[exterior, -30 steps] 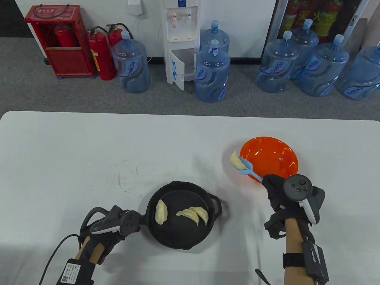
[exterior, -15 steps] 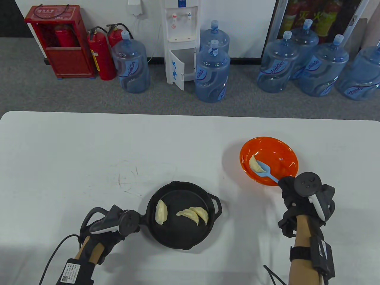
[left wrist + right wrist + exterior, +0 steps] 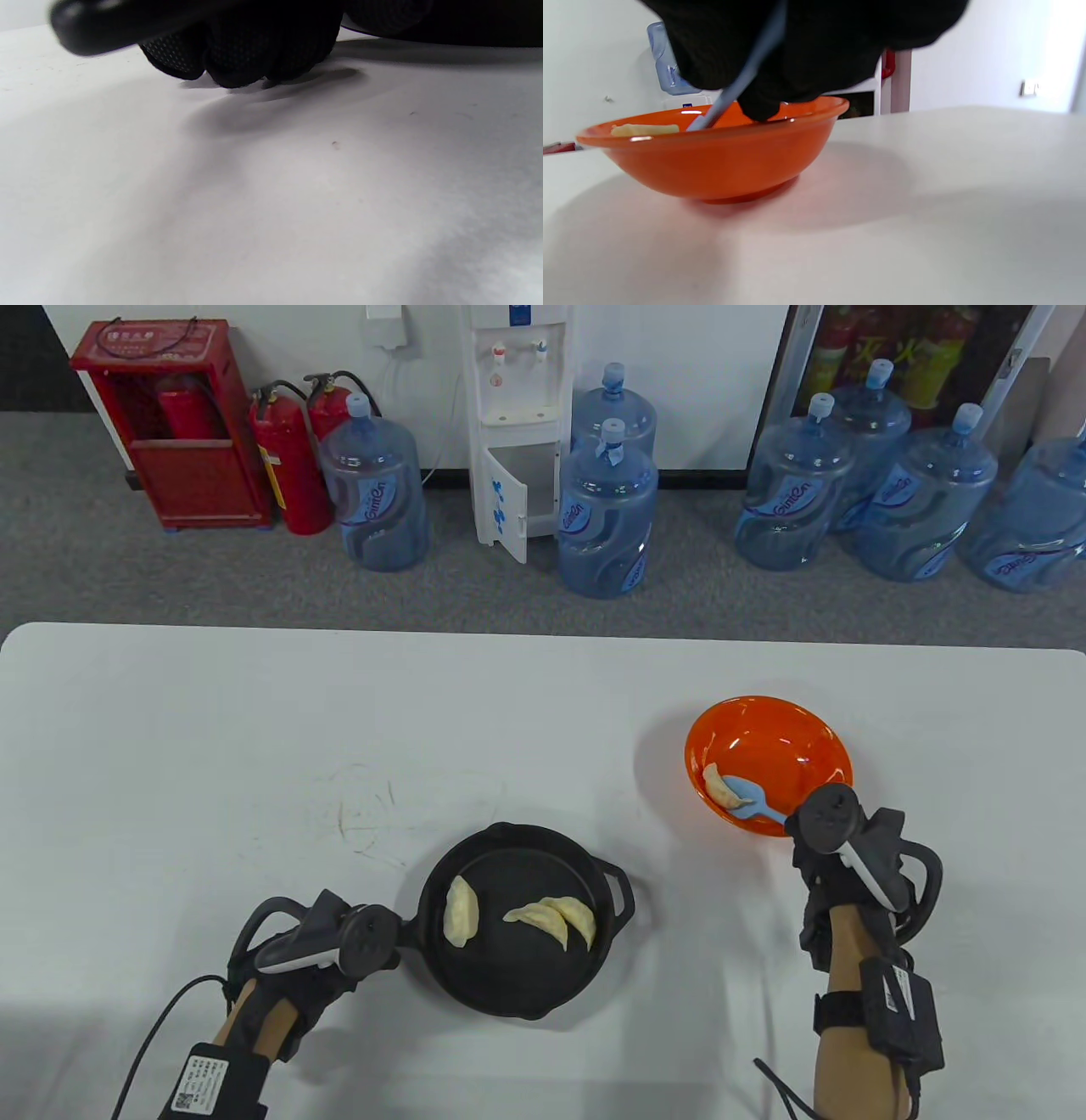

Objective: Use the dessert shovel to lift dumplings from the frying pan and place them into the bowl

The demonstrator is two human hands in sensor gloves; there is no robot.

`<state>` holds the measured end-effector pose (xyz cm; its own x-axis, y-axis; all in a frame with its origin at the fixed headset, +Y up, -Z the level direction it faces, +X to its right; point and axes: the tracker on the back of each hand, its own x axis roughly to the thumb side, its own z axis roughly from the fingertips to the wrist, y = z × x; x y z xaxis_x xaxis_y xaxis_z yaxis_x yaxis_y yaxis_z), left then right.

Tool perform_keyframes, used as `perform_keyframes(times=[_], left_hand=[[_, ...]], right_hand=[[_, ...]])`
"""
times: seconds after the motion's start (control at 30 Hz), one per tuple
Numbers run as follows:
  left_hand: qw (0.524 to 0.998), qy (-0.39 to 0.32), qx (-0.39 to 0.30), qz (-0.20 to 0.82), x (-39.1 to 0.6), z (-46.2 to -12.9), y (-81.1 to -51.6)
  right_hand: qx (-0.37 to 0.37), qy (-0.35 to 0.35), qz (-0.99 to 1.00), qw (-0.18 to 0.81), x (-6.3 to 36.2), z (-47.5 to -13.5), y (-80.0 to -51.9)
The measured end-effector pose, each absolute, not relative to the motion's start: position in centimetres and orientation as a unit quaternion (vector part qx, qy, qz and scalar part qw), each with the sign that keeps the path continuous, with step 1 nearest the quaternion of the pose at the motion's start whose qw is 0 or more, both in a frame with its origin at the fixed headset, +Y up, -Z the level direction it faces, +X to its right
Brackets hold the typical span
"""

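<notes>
My right hand (image 3: pixel 819 848) grips the handle of the light blue dessert shovel (image 3: pixel 753 800), whose blade reaches into the orange bowl (image 3: pixel 797 729) from its near side. One pale dumpling (image 3: pixel 719 786) lies at the blade's tip against the bowl's left inner wall; in the right wrist view this dumpling (image 3: pixel 645 129) shows just above the bowl's rim (image 3: pixel 814 106). The black frying pan (image 3: pixel 517 980) holds three dumplings: one (image 3: pixel 461 910) on the left, two overlapping ones (image 3: pixel 556 918) at the centre. My left hand (image 3: pixel 339 954) grips the pan's handle (image 3: pixel 127 21), fingers (image 3: pixel 237 55) curled against the table.
The white table (image 3: pixel 254 746) carries only the pan and the bowl, with faint scuff marks (image 3: pixel 373 806) behind the pan. Beyond the far edge stand water bottles (image 3: pixel 607 513), a dispenser (image 3: pixel 517 424) and fire extinguishers (image 3: pixel 288 458) on the floor.
My right hand carried the shovel and dumpling from left of the bowl over its rim, then lowered and tilted it. The dumpling now lies low inside the bowl. My left hand and the pan stayed still.
</notes>
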<state>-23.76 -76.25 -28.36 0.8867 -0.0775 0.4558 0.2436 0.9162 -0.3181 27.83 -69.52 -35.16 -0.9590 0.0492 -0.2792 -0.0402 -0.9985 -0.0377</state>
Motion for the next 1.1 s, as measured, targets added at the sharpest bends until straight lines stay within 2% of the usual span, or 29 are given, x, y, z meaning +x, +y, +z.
perform_keyframes(times=[0.3, 0.6, 0.9, 1.1], left_hand=[[0.953, -0.223, -0.187, -0.088, -23.7, -28.4, -76.2], [0.952, -0.222, -0.187, -0.093, -23.7, -28.4, -76.2], [0.952, -0.222, -0.187, -0.096, -23.6, -28.4, -76.2], [0.952, -0.220, -0.188, -0.099, -23.6, -28.4, -76.2]], right_hand=[[-0.132, -0.074, 0.984, -0.094, 25.8, -34.8, -69.1], [-0.139, -0.086, 0.976, -0.145, 25.6, -34.3, -69.1], [-0.163, -0.122, 0.974, -0.101, 26.9, -32.9, -67.6], [-0.129, -0.157, 0.978, -0.044, 25.8, -30.9, -65.9]])
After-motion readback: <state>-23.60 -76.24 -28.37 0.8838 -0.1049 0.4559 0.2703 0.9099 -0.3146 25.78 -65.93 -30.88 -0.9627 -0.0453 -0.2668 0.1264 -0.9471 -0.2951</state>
